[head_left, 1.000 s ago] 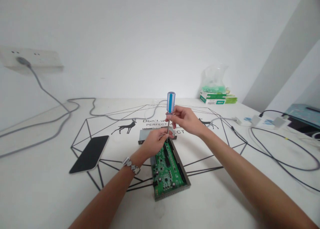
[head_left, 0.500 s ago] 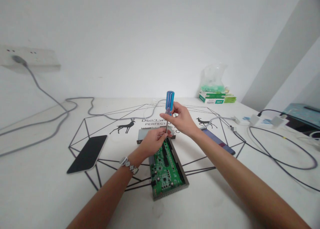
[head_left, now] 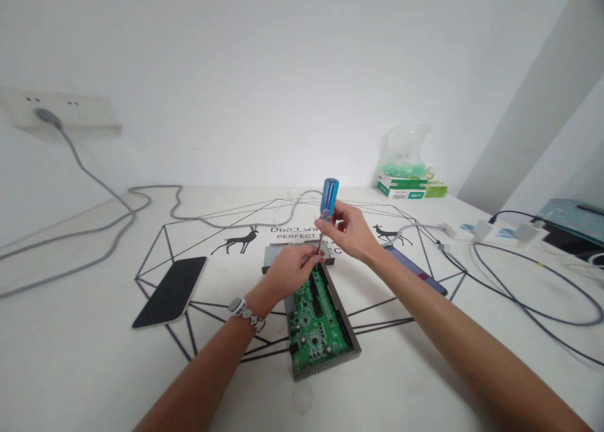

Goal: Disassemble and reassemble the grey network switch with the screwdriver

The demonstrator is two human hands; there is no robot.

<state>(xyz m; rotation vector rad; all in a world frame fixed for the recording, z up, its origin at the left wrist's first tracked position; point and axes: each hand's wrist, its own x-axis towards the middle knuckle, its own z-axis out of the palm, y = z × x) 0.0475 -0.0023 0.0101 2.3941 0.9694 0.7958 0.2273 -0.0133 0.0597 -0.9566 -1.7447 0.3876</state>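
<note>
A screwdriver [head_left: 329, 196] with a blue handle stands over the far part of a green circuit board [head_left: 314, 337], its handle leaning slightly right. My right hand [head_left: 352, 231] has its fingers closed round the lower handle. Lower down, my left hand [head_left: 292, 270] pinches the metal shaft close to the tip. The tip itself is hidden by the left fingers. The board lies in a grey metal tray [head_left: 346, 322] with a raised rim. Just beyond it, partly behind my left hand, is a flat grey metal piece [head_left: 274, 254].
A phone with a dark screen [head_left: 172, 292] lies on the left; another phone [head_left: 418, 270] is partly behind my right forearm. Grey cable [head_left: 113, 237] runs along the left. Power strip [head_left: 491, 231] and black cables [head_left: 519, 300] lie right; boxes [head_left: 401, 187] stand at the back.
The screwdriver handle has tipped a little to the right, and my right hand has moved with it. My left hand stays at the shaft. The whole view has shifted slightly.
</note>
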